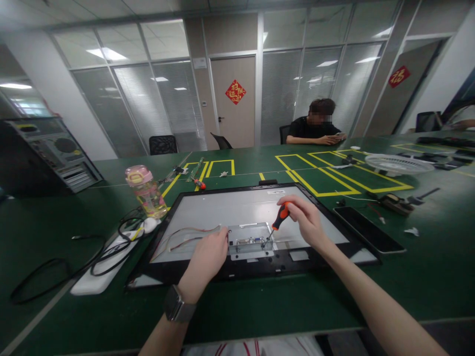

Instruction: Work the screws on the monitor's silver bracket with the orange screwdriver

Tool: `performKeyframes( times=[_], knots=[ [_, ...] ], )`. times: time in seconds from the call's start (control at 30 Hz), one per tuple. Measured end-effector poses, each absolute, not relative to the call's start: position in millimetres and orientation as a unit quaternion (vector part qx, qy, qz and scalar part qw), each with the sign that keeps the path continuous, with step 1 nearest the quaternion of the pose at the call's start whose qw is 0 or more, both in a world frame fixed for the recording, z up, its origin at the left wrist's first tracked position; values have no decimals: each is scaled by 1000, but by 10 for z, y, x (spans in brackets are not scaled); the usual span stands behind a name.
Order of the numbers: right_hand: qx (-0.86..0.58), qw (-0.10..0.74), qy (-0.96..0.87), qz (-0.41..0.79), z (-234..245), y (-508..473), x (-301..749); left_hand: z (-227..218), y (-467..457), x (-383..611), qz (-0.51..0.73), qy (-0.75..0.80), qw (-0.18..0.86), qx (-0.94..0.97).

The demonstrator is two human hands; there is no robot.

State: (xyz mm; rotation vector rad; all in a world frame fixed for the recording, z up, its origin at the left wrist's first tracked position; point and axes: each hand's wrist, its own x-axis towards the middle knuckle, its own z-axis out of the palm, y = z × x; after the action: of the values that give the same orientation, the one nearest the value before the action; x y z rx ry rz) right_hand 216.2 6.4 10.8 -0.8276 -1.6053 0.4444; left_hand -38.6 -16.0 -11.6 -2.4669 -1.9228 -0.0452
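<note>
A monitor panel (215, 205) lies on the green table in front of me, its grey back up inside a black frame. On its lower middle sits a metal bracket (247, 231) with a row of connector ports. My left hand (210, 253) is closed at the bracket's left edge, its fingertips partly hidden. Gripped by its orange end in my right hand (306, 217) is an orange and black screwdriver (281, 216), tilted, its tip down by the ports at the bracket's right side. Thin wires (181, 239) run across the panel left of the bracket.
On the left stand a pink-lidded bottle (146, 190), a white power strip (107, 267) with black cables and a computer case (55, 153). A black phone-like slab (367, 230) lies right. Another screwdriver (199, 184) lies beyond the panel. Across the table sits a person (311, 126).
</note>
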Motion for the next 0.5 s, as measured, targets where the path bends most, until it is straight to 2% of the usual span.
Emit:
performKeyframes(
  times=[0.37,0.5],
  knots=[
    [-371,602,-671,224,131,51,2111,-110,-152,-376,-11,-616,9,-788],
    [-378,595,-680,200,128,51,2112,-127,-148,-382,-12,-616,11,-787]
  ],
)
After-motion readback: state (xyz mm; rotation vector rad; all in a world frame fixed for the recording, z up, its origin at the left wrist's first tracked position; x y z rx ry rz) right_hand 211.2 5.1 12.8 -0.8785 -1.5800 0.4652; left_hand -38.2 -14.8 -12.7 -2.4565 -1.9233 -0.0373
